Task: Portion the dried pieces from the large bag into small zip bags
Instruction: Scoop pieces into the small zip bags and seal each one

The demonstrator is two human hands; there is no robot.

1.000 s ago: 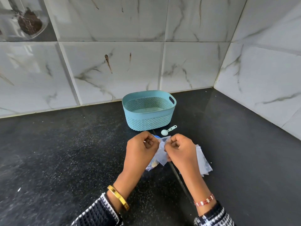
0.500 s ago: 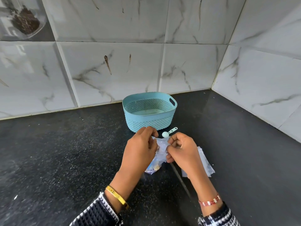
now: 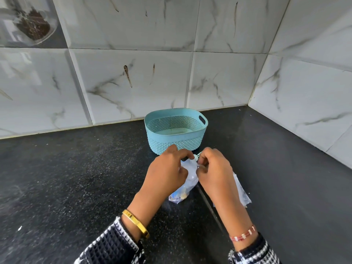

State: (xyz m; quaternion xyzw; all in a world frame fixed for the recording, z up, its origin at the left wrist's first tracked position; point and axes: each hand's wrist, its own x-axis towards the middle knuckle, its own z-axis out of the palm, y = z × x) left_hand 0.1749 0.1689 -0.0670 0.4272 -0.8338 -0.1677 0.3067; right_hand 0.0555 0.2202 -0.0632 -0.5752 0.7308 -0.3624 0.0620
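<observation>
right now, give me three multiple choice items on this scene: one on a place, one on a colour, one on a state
1. Where is the basket?
A. behind the hands
B. left of the hands
C. on the wall

2. What colour is the basket?
A. red
B. light blue
C. black

3. What are the hands doing?
A. lying flat on the counter
B. both pinching the small bag
C. lifting the basket

Answers: 1 A, it stands by the wall beyond the left hand and right hand; 2 B, its mesh is light blue; 3 B, fingers curl on the bag's top.
</observation>
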